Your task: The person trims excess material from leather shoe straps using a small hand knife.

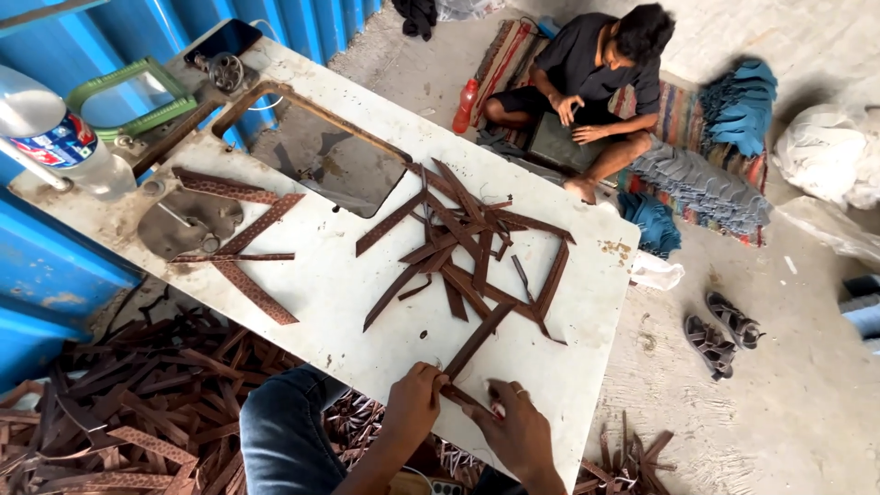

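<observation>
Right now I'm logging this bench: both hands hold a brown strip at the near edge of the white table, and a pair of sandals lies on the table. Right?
Not quite. In the head view, the sandals lie on the concrete floor right of the table, not on it. The left hand and right hand do hold a brown strip at the near edge.

We are in a small, rough leather workshop, likely a sandal-making one. Our worn white worktable (pixel 330 284) has a cut-out opening (pixel 321 156) of the kind that seats a sewing machine, and brown leather strips (pixel 467 247) lie scattered across it. At near left a heap of strip offcuts (pixel 119 412) covers the ground beside a blue corrugated metal wall (pixel 46 266). On the far side a co-worker (pixel 587 82) sits on a striped mat (pixel 687 110) on the bare concrete floor (pixel 788 385), with stacks of blue-grey cut pieces (pixel 706 183) close by.
</observation>
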